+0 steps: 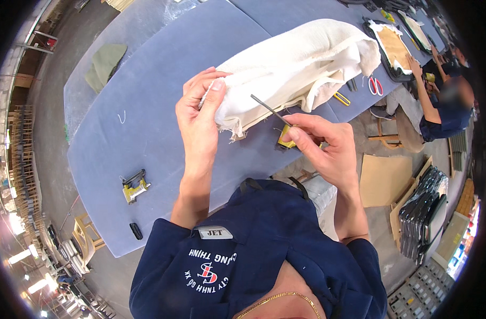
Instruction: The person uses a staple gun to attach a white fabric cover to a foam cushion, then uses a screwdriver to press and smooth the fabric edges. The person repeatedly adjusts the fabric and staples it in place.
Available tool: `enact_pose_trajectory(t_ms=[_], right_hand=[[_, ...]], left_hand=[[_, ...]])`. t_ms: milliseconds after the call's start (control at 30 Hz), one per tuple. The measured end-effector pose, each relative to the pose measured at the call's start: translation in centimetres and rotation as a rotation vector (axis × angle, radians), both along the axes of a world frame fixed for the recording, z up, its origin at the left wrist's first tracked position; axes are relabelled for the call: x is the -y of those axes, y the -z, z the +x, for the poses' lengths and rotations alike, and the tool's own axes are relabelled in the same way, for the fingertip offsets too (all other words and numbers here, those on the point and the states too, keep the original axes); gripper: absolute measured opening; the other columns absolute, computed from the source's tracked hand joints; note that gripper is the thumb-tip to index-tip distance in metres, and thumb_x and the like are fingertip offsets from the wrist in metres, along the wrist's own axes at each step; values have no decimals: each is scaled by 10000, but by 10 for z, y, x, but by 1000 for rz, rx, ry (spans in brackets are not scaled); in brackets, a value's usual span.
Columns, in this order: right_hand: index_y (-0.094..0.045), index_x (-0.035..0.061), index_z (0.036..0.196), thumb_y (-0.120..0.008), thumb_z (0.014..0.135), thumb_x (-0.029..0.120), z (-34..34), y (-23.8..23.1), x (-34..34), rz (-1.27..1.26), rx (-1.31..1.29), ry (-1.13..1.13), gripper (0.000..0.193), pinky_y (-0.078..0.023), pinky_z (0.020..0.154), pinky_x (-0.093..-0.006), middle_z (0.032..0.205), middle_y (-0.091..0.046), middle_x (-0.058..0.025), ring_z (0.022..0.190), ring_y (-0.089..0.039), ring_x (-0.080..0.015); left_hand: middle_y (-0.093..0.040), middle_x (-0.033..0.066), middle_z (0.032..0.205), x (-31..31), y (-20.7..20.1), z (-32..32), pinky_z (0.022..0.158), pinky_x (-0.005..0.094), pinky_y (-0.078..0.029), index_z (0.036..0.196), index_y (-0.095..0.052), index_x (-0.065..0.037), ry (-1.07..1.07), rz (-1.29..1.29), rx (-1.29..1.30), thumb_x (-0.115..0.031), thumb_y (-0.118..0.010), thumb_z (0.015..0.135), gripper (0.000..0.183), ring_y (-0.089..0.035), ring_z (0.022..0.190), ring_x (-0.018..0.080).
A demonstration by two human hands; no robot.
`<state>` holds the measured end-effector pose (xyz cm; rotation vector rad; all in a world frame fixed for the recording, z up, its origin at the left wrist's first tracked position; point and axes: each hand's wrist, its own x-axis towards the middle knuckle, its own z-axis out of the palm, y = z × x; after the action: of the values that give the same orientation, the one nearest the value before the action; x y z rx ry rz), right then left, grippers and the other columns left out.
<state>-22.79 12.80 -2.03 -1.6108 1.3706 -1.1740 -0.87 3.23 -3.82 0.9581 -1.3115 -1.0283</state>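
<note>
My left hand [200, 106] is closed on the left end of a cream-white fabric cover [301, 58], thumb on top and fingers behind. The cover is held up over the table, with frayed threads along its lower edge. A thin dark rod-shaped tool [269, 109] is pinched in my right hand [322, 143], its tip pointing up and left in front of the fabric. The tool's handle end is hidden by my fingers. Close behind that hand, a yellow and black object [285, 139] shows in part.
A blue-grey table [147, 122] carries a yellow staple gun [135, 186], a small black object [136, 231], red-handled scissors [375, 86], a yellow cutter [341, 99] and green fabric [106, 65]. At right, another person [445, 106] works on a seat pad [394, 48]. Stacked panels [423, 212] stand on the floor.
</note>
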Motion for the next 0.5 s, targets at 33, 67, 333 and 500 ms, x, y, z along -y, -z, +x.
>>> enact_pose_trajectory(t_ms=[33,67,333,500], right_hand=[[-743,25,1177,-703,954,57,5,-3,3,-12,-2,-6,228,-458,514,-253,804,-776,-58,542,-590,-66],[-743,23,1164,-707,951,66,8,-7,6,-19,-10,-9,221,-467,517,-269,787,-771,-65,527,-596,-86],[-737,39,1132,-716,945,123,8,-21,12,4,-282,-39,206,-491,547,-345,748,-688,-162,560,-641,-288],[-739,54,1111,-725,938,127,12,-28,7,-16,-297,-10,189,-496,554,-355,736,-676,-157,575,-644,-301]], left_hand=[[-758,45,1116,-4,-2,-3,1083,409,-409,1040,-795,-32,-21,34,-31,-211,-701,992,207,-551,1273,252],[-759,45,1110,-6,-3,-6,1083,411,-409,1040,-796,-33,-26,21,-20,-213,-700,994,209,-551,1270,253],[-770,33,1080,-16,5,-12,1094,449,-393,1013,-803,-54,-115,-178,125,-224,-710,989,196,-569,1222,264],[-762,26,1071,-24,14,-17,1107,524,-349,965,-801,-75,-118,-339,228,-205,-758,931,141,-595,1158,281]])
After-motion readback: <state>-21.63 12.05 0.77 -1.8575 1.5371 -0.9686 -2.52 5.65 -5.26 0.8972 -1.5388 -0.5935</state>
